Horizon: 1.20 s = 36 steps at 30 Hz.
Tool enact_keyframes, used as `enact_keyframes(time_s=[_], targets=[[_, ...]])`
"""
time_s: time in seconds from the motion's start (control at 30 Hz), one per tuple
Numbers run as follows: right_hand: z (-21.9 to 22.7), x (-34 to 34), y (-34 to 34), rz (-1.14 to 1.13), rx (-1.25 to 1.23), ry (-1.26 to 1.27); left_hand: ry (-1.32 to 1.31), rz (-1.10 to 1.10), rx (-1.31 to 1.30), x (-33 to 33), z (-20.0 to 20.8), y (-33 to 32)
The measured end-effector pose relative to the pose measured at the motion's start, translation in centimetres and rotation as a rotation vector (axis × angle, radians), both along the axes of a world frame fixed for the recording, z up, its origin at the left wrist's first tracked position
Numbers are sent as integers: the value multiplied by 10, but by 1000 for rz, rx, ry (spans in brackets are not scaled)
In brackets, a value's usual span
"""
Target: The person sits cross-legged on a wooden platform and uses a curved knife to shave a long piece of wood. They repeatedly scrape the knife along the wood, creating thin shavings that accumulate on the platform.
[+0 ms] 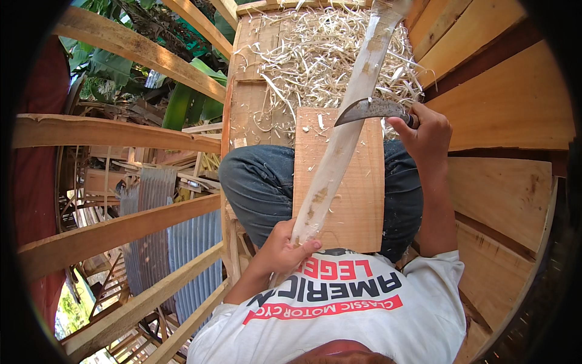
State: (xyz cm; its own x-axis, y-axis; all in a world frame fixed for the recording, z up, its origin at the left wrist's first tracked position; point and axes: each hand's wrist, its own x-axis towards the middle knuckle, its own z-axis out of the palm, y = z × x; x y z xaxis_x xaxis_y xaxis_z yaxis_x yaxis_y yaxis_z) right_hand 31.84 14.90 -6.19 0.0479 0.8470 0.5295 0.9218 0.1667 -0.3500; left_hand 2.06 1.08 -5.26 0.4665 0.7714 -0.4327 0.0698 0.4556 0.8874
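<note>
A long, pale, peeled strip of wood or bamboo with brownish patches slants from my chest up to the far edge. Its near end is wrapped by my left hand. My right hand is closed round the dark handle of a curved knife. The blade lies across the strip about halfway along, its tip reaching the left side. Beneath the strip, a flat wooden board rests over my lap, between my bent knees, with small shavings on it.
Curly pale shavings are heaped on the plank floor beyond the board. Wooden rails run along the left side, with corrugated sheets and scrap wood below. A plank wall stands close on the right.
</note>
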Motion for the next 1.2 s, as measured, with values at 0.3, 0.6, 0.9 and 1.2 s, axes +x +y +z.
enact_keyframes(time_s=[0.3, 0.6, 0.9, 1.2], targets=[[4, 28, 33, -158, -58, 28, 17, -35, 35, 3, -2, -1], [23, 48, 71, -299, -34, 17, -78, -37, -27, 2, -7, -2], [19, 30, 78, -291, -195, 137, -114, -6, -75, -1, -16, 4], [22, -21, 7, 270, -347, 244, -152, 103, -54, -21, -24, 10]])
